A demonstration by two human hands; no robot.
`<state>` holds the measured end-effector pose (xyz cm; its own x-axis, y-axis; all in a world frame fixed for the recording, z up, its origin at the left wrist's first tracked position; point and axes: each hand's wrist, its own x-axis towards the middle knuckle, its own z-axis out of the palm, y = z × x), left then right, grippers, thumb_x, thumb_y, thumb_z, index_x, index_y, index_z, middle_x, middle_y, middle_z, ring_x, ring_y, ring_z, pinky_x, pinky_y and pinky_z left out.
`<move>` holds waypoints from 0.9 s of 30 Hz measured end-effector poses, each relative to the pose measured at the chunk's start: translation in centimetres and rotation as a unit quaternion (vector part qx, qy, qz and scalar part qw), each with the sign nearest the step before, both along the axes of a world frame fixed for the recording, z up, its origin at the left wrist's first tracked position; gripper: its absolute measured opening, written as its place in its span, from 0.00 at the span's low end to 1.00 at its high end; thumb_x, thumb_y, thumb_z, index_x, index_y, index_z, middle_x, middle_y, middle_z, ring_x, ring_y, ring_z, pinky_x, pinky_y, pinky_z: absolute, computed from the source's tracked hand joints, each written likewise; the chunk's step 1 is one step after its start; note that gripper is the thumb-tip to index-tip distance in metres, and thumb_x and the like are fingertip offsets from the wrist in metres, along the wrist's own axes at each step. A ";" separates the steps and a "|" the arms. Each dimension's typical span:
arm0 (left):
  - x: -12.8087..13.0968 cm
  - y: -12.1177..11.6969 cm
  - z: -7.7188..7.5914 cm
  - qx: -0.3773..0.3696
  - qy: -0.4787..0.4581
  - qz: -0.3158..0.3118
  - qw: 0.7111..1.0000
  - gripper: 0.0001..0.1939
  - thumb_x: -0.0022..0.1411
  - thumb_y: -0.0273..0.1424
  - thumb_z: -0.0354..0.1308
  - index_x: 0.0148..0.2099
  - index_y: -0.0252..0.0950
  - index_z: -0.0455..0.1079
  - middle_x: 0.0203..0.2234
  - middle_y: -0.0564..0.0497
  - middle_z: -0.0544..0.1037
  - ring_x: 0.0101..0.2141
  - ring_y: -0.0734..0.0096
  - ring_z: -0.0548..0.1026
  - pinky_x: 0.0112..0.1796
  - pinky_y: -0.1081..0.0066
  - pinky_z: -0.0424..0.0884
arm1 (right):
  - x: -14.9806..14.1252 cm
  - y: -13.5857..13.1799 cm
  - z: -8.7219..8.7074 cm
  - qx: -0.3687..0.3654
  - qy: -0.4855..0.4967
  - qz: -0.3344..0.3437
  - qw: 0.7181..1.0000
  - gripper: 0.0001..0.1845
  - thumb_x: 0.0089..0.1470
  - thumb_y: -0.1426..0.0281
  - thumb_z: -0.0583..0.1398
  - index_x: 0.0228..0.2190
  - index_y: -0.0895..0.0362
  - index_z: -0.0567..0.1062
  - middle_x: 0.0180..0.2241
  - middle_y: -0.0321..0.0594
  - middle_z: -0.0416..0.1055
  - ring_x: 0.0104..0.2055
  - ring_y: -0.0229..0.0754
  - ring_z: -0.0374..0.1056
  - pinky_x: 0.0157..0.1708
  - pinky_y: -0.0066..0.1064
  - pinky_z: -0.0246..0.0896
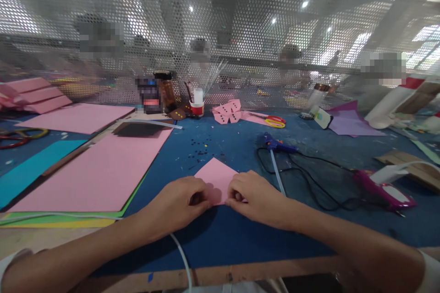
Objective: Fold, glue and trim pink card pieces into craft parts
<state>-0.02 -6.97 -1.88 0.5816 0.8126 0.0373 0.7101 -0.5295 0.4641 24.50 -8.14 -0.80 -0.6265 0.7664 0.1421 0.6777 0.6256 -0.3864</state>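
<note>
Pink paper (216, 177) is lying pinched from both sides

At nine o'clock from the pink paper, a teal sheet (41, 165) is lying farthest out; closer in, a large pink sheet (92, 169) is covering most of a green sheet (131, 197) and a yellow sheet (75, 224). At eight o'clock your left hand (187, 197) is pinching the paper's lower left edge narrowly. Between eleven and twelve, a red-and-white cup (197, 110) is standing. You are holding the pink paper on the blue mat (233, 242), its peak pointing to twelve, where a dotted pink cut-out (225, 112) is sitting. At four o'clock your right hand (254, 196) is pinching the lower right edge just as narrowly. Yellow-and-red scissors (267, 118) are lying between one and two, a blue glue gun (280, 145) at two, with a purple sheet (350, 121) beyond it. At three, a magenta device (376, 188) is resting well apart.
</note>
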 end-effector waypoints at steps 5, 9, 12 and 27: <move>0.3 -0.1 0.2 -0.001 0.014 0.009 1.000 0.10 0.64 0.36 0.56 0.31 0.38 0.68 0.27 0.53 0.75 0.28 0.68 0.71 0.30 0.70 0.58 | 0.0 0.1 -0.2 0.001 0.009 -0.002 1.000 0.05 0.58 0.71 0.63 0.29 0.56 0.73 0.29 0.32 0.72 0.33 0.38 0.63 0.36 0.32 0.48; 0.3 0.0 0.3 -0.005 0.019 0.013 1.000 0.07 0.63 0.35 0.57 0.33 0.39 0.69 0.27 0.53 0.76 0.28 0.68 0.71 0.29 0.70 0.58 | 0.0 0.1 -0.2 -0.006 0.017 -0.002 1.000 0.04 0.57 0.72 0.63 0.30 0.56 0.73 0.29 0.32 0.72 0.33 0.37 0.63 0.36 0.31 0.48; 0.4 0.1 0.2 -0.009 0.020 0.015 1.000 0.09 0.64 0.36 0.57 0.33 0.38 0.69 0.27 0.53 0.76 0.28 0.68 0.71 0.29 0.70 0.57 | 0.0 0.0 -0.1 -0.010 0.016 -0.003 1.000 0.04 0.58 0.72 0.62 0.30 0.56 0.73 0.29 0.32 0.72 0.33 0.37 0.63 0.38 0.31 0.48; 2.0 0.3 0.0 0.035 0.001 0.021 0.999 0.09 0.60 0.35 0.62 0.29 0.38 0.69 0.25 0.55 0.75 0.28 0.69 0.70 0.30 0.71 0.57 | -0.1 0.0 -0.1 -0.013 0.009 -0.014 1.000 0.05 0.59 0.70 0.63 0.31 0.57 0.73 0.29 0.32 0.72 0.34 0.37 0.64 0.39 0.32 0.49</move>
<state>1.96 -6.67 -1.84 0.5474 0.8315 0.0944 0.7328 -0.5307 0.4257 24.42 -8.18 -0.86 -0.6026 0.7869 0.1326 0.6870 0.5961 -0.4156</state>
